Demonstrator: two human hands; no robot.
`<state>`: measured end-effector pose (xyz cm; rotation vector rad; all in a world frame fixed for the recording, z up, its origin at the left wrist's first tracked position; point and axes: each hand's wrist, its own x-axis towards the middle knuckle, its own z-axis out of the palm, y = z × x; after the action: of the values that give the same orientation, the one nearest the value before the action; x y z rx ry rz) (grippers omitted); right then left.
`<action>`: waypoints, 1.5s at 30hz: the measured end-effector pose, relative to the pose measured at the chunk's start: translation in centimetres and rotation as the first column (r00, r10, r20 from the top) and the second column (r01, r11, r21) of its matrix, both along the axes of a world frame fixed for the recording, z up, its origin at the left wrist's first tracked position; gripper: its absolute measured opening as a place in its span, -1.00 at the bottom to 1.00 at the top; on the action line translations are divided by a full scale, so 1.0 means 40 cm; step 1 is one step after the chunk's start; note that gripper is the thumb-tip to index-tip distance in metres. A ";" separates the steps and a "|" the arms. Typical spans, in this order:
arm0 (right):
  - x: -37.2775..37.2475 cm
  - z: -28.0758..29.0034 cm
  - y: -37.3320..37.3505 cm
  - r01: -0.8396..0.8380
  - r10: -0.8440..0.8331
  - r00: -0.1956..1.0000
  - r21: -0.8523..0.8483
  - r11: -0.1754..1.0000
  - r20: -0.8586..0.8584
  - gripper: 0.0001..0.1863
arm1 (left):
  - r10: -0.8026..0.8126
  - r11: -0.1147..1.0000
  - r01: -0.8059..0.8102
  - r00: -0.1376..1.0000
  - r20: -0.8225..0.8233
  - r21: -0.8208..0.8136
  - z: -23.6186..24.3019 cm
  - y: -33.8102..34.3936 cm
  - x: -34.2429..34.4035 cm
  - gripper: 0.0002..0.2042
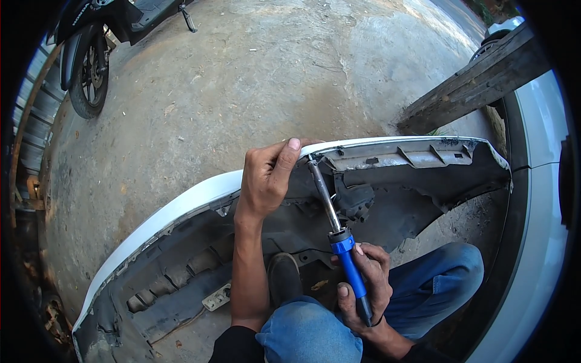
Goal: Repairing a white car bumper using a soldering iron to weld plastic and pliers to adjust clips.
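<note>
A corrugated metal wall (35, 130) stands at the far left, and beside it a black scooter (130, 24) rests on the concrete floor (242, 78). From the lower left, a car bumper (172, 209) arcs across to the right, its white outer face away from the person and its dark inner side toward them. A power strip (216, 297) with a cable lies by the inner side. The left hand (266, 175) is closed over the bumper's upper edge, thumb on top. Right of it, a blue-handled soldering iron (346, 257) slants up and left, its tip at that edge, just beside the left thumb; whether it touches is too small to tell. The right hand (376, 275) holds the iron's handle, fingers wrapped around it. Farther right are a bent knee in blue jeans (451, 275), a slanting wooden post (478, 81) and a pale car (541, 127).
</note>
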<state>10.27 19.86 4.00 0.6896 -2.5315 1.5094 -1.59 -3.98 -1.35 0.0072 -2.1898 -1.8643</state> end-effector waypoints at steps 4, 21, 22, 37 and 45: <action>0.000 0.001 0.000 0.005 -0.005 1.000 0.001 1.000 -0.006 -0.43 | -0.024 0.999 0.026 0.998 0.064 -0.034 0.008 -0.002 0.001 -0.50; 0.002 -0.003 0.004 0.002 -0.002 1.000 -0.015 1.000 0.004 -0.43 | -0.037 0.999 0.038 0.998 0.047 -0.026 0.003 -0.003 -0.001 -0.51; 0.002 -0.003 0.002 0.006 -0.006 1.000 -0.011 1.000 0.007 -0.43 | -0.034 0.999 0.035 0.999 0.042 -0.028 0.002 -0.005 -0.001 -0.51; 0.011 0.004 -0.011 0.043 -0.043 0.999 0.010 0.999 -0.011 -0.44 | -0.038 0.998 0.040 0.998 0.053 -0.045 0.006 -0.006 0.003 -0.51; 0.011 0.006 -0.011 0.041 -0.041 0.999 0.014 0.999 -0.001 -0.45 | -0.026 0.999 0.029 0.997 0.070 -0.040 0.009 -0.004 0.003 -0.51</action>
<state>10.72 19.40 4.22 0.6351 -2.5424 1.4794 -1.48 -4.14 -1.00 0.0338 -2.2848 -1.8603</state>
